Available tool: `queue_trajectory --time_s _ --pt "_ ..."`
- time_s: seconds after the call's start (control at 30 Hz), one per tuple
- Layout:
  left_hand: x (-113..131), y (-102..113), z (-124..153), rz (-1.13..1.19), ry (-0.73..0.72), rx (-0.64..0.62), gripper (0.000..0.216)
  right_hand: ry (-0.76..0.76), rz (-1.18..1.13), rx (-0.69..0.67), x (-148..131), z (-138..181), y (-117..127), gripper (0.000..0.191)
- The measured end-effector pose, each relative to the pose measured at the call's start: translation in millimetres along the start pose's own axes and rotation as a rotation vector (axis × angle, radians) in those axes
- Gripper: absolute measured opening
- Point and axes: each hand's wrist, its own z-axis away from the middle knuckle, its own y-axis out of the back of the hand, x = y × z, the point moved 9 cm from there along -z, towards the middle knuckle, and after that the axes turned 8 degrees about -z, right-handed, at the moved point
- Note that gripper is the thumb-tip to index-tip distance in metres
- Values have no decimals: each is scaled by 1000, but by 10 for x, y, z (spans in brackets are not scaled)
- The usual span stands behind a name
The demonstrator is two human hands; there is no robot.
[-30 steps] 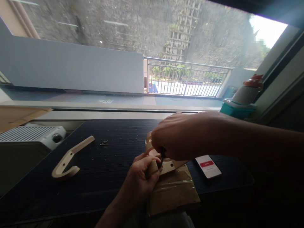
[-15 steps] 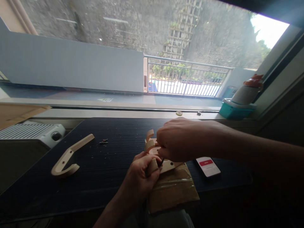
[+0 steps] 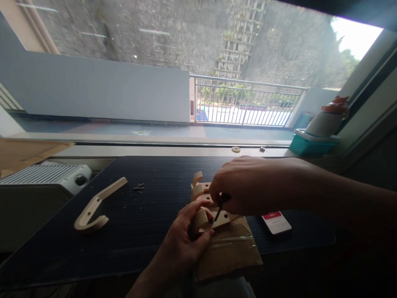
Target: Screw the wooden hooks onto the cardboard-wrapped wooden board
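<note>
left hand part-curled, gripping curved end of wooden hook, nearest of three on brown board. right hand closed around thin dark tool, tip at hook. loose hook on table, left side.

Tool partly hid. (R hand)

Holding a pale, curved wooden hook in the left hand, over a brown flat slab with a glossy strip; gripping a thin dark tool in the right hand, pointed down at the hook. Shows two similar hooks just beyond and, on a dark wood-grain tabletop, a loose J-shaped wooden hook, small metal pieces and a phone.
</note>
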Motion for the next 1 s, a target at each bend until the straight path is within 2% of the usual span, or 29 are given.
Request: queue_trajectory --time_s 0.1,0.37,0.6,0.77,1.0 --pt "-32 -17 44 3 31 18 56 31 -13 37 1 38 -7 10" --pt "-95 -53 81 -21 13 103 57 56 15 41 -111 -3 10 14" --pt "-24 -4 24 -24 8 212 44 47 14 46 -69 -23 -27 10" --pt "-25 -14 2 -2 16 213 34 50 11 100 -54 -38 -3 9" --pt "-50 6 -6 -16 22 244 27 -31 11 90 -35 -59 34 16"
